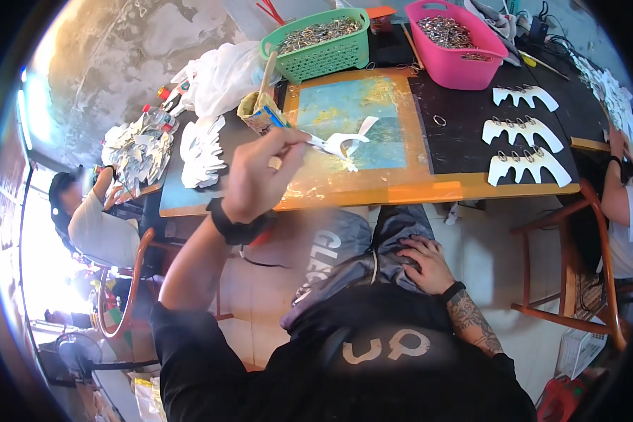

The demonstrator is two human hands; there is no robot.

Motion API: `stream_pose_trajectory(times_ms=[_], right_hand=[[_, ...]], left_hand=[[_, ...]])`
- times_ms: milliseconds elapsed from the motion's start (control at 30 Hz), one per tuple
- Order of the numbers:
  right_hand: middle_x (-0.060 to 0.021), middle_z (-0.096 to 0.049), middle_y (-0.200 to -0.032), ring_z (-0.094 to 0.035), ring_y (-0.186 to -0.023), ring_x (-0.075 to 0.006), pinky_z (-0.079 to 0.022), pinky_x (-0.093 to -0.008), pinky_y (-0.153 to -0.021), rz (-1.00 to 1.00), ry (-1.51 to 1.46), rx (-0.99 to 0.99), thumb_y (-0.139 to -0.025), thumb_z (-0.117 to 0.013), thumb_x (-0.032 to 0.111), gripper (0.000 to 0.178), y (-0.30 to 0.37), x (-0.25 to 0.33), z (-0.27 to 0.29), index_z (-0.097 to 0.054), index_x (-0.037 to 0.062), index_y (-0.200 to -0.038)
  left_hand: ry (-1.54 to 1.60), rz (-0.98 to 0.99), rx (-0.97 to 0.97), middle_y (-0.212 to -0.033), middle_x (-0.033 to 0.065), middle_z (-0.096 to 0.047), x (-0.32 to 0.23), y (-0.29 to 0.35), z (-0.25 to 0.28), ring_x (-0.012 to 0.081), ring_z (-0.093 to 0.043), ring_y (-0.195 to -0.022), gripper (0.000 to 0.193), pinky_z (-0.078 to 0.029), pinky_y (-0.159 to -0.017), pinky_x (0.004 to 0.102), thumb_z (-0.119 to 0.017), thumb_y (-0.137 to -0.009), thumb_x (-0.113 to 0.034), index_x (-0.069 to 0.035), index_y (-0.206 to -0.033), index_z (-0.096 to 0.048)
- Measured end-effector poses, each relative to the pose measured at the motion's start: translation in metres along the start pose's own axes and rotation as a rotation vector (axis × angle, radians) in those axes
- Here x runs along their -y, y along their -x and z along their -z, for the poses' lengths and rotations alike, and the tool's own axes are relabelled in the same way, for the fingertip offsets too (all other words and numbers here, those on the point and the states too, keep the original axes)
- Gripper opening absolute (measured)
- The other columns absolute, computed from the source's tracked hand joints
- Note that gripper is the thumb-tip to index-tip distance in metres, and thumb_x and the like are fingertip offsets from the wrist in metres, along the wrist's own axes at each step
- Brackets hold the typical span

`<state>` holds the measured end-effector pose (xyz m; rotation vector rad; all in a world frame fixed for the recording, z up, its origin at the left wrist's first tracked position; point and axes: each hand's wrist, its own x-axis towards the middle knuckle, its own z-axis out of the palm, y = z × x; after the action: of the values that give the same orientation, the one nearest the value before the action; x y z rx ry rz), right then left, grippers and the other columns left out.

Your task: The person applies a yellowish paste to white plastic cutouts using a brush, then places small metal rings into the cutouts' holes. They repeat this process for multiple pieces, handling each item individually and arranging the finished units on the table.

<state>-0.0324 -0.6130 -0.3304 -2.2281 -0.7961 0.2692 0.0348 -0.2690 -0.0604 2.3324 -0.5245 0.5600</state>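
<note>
My left hand (264, 172) is raised over the near part of the work board (309, 184), thumb and forefinger pinched together. They are closed on one end of a white curved cut-out piece (346, 143), whose narrow strips reach over the blue, stained middle of the board. Just beyond the hand stands a small open carton (255, 116) with a crusted rim and a flat stick (267, 74) upright in it. My right hand (427, 266) lies on my thigh with fingers spread, holding nothing.
White cut-outs with metal rings (527, 170) lie in rows at the right; a loose ring (439, 121) is nearby. Green (323, 60) and pink (457, 69) baskets of rings stand behind. White pieces (202, 151) pile up at left. People sit at both sides.
</note>
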Motion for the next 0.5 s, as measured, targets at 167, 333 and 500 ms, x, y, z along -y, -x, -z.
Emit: stream_pose_trajectory(times_ms=[167, 333, 500], right_hand=[[-0.0058, -0.058, -0.149, -0.044, -0.143, -0.0338, -0.028, -0.0544, -0.118, -0.039, 0.037, 0.001, -0.087, -0.068, 0.026, 0.040, 0.008, 0.004, 0.006, -0.069, 0.0185, -0.126], [-0.0062, -0.059, -0.147, -0.046, -0.141, -0.0336, -0.030, -0.0542, -0.116, -0.007, 0.103, -0.031, -0.086, -0.068, 0.024, 0.040, 0.003, 0.024, 0.007, -0.068, 0.0168, -0.126], [-0.0091, -0.069, -0.130, -0.062, -0.123, -0.0337, -0.046, -0.0481, -0.103, 0.032, 0.112, -0.106, -0.085, -0.073, 0.015, 0.031, 0.000, 0.038, 0.017, -0.072, 0.0103, -0.115]], left_hand=[[0.119, -0.091, -0.086, -0.094, 0.0108, -0.077, 0.006, -0.021, -0.010, 0.0165, -0.075, -0.079, 0.014, -0.058, -0.073, 0.0285, -0.070, -0.094, 0.000, 0.000, -0.108, -0.071], [0.196, -0.068, -0.101, -0.098, 0.0107, -0.078, 0.012, -0.030, 0.002, 0.0178, -0.076, -0.083, 0.013, -0.058, -0.076, 0.0297, -0.070, -0.093, -0.001, 0.000, -0.106, -0.071], [0.106, 0.009, -0.008, -0.103, 0.0145, -0.077, 0.046, 0.025, 0.009, 0.0238, -0.077, -0.089, 0.009, -0.059, -0.079, 0.0329, -0.072, -0.089, -0.001, 0.001, -0.097, -0.069]])
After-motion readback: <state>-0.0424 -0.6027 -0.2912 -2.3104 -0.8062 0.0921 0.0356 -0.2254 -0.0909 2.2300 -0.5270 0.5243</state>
